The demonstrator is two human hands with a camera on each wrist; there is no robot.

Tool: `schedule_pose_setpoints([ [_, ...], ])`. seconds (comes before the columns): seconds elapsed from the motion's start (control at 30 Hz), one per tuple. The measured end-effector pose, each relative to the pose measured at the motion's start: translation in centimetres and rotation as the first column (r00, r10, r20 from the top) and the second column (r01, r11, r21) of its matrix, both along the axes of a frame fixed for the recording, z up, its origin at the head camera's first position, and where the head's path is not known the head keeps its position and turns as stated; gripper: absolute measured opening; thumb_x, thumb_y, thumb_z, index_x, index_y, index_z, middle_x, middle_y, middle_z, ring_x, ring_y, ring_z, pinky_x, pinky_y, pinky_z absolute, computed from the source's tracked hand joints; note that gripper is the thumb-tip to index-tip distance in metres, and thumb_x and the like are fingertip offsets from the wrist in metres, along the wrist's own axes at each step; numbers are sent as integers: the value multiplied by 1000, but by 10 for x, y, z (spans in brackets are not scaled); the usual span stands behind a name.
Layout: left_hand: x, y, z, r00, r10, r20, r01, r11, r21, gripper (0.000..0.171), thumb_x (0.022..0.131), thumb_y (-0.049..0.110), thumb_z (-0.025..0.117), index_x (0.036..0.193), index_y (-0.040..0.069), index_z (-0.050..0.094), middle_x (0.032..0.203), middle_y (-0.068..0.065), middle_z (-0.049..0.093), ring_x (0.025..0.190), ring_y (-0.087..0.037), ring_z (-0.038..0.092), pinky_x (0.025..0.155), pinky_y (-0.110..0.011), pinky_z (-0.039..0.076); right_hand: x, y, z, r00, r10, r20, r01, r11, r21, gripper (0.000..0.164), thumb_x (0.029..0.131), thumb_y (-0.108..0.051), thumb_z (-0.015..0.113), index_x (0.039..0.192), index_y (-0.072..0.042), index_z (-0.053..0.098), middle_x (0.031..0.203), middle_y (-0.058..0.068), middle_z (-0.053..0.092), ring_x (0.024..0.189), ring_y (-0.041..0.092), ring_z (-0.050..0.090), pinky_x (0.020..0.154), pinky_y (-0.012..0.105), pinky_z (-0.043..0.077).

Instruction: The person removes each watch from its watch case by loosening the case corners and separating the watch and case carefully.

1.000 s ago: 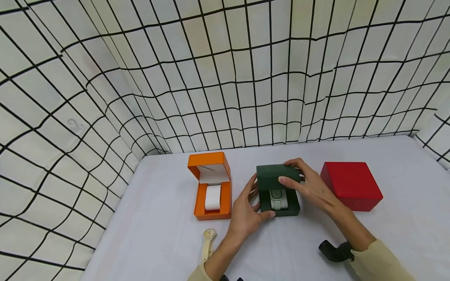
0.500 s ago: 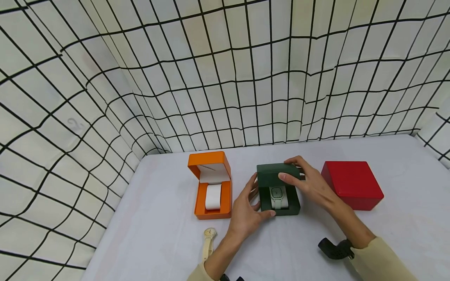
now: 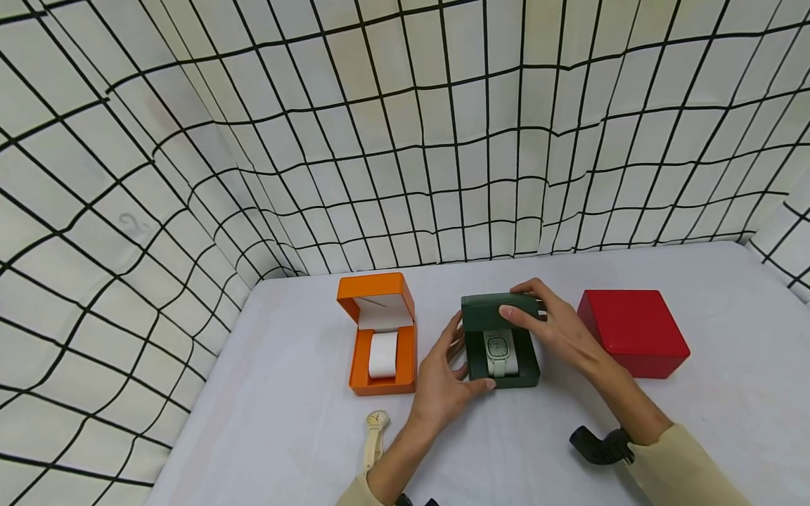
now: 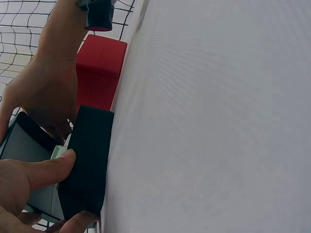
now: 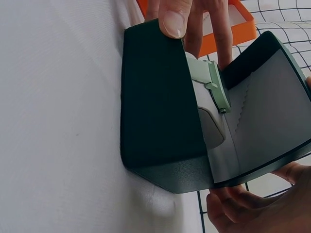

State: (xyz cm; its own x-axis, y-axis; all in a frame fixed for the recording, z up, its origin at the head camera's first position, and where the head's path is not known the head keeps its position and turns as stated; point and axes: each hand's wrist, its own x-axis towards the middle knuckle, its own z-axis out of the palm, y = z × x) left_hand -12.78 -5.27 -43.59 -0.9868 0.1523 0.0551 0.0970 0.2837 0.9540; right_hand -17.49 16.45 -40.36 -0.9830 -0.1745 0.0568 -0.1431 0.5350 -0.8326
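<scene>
A dark green watch box stands on the white-covered table with its lid partly raised. Inside, a pale green watch is wrapped round a white cushion, and the lid hides part of the inside. My left hand grips the base at its left side, thumb on the front edge. The right hand pinches the lid at its right end, thumb on the front and fingers behind. From the right wrist view, the lid's pale lining and the watch show through the gap.
Left of the green box is an open orange watch box with a bare white cushion. A cream watch lies near my left forearm. At right sits a closed red box. Black-lined netting rises behind the table.
The green lid has tilted back a little in my right hand, and more of the pale green watch shows. My left hand stays on the base.
</scene>
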Motion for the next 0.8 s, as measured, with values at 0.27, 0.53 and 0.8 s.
schedule_pose_setpoints([
  [0.27, 0, -1, 1, 1000, 2, 6, -2, 1000, -4, 114, 72, -4, 92, 164, 28, 32, 160, -11, 49, 147, -34, 51, 105, -42, 54, 0, -2, 3, 1000, -5, 1, 5, 1000, 1, 62, 95, -54, 58, 144, -17, 50, 146, 19, 57, 134, 50, 54, 105, 76, 44],
  [0.53, 0, 0, 1, 1000, 4, 14, -4, 1000, 8, 114, 72, -5, 91, 164, 27, 31, 160, -12, 48, 148, -34, 50, 106, -42, 53, 0, -4, 4, 1000, -10, 7, 10, 1000, -3, 61, 96, -53, 56, 144, -16, 50, 145, 19, 58, 136, 50, 53, 106, 77, 43],
  [0.8, 0, 1, 1, 1000, 3, 20, -3, 1000, 11, 114, 72, -5, 91, 164, 28, 31, 160, -11, 48, 149, -33, 49, 107, -43, 52, 0, -6, 4, 1000, -12, -22, 12, 999, -42, 56, 97, -50, 59, 144, -19, 53, 151, 15, 51, 141, 42, 47, 111, 76, 39],
])
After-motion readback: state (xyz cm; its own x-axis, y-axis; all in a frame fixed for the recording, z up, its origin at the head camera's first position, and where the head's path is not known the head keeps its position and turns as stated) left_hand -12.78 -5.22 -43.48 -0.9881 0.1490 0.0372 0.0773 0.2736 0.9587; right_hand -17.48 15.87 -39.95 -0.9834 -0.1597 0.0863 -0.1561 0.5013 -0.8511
